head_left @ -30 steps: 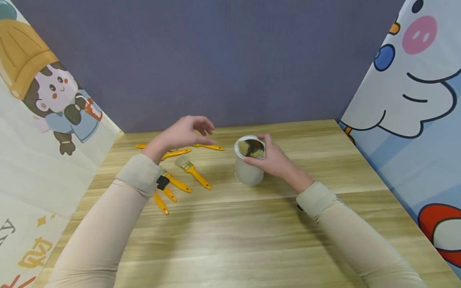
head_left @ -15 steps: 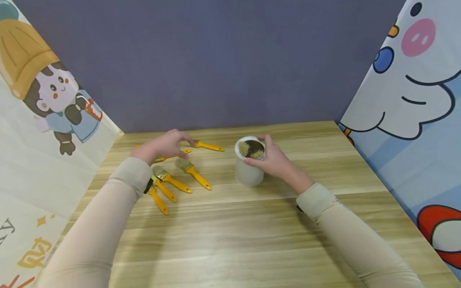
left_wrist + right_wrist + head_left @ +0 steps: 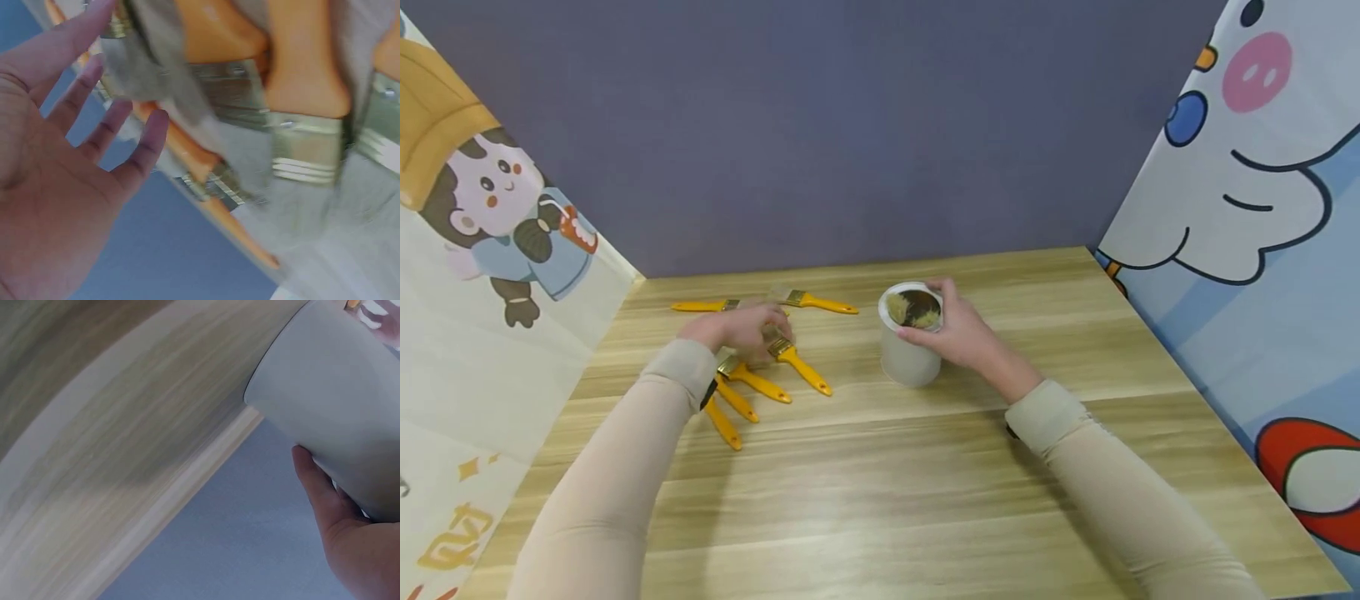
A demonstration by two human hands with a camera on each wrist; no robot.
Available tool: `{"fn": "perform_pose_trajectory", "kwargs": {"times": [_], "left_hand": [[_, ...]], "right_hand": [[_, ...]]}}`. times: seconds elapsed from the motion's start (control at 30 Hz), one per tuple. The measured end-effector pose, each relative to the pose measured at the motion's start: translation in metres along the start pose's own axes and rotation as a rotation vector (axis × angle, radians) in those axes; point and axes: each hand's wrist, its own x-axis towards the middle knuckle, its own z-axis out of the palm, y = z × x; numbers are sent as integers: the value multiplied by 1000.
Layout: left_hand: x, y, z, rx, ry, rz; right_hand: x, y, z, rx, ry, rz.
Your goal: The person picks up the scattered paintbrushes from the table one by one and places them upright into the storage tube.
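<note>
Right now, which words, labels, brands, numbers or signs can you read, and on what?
"财": gold character on the left wall panel.
Dark stroke and red strokes, same panel: cut off, unreadable.
No readable text on the can or brushes.

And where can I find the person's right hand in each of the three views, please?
Head: the right hand is right of centre, gripping the white can near its rim.
Left wrist: not in this picture.
Right wrist: at the lower right, against the white can.
Shared landmark: the blue-grey wall, behind the table in the head view, lower middle in both wrist views.
</note>
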Motion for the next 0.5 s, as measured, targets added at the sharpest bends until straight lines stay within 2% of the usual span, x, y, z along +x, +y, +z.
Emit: {"fn": "perform_pose_trajectory", "kwargs": {"times": [0.1,0.27,0.5], "left_hand": [[-1,-5,5,-31,-7,-16],[1,-10,9,-74,21,-31],[6,-11,9,-75,26,-43]], "right_hand": [[0,-3,0,8,5,-2],[0,-5,0,8,7,-3],[-2,-3,-2,4,12,0]]}}
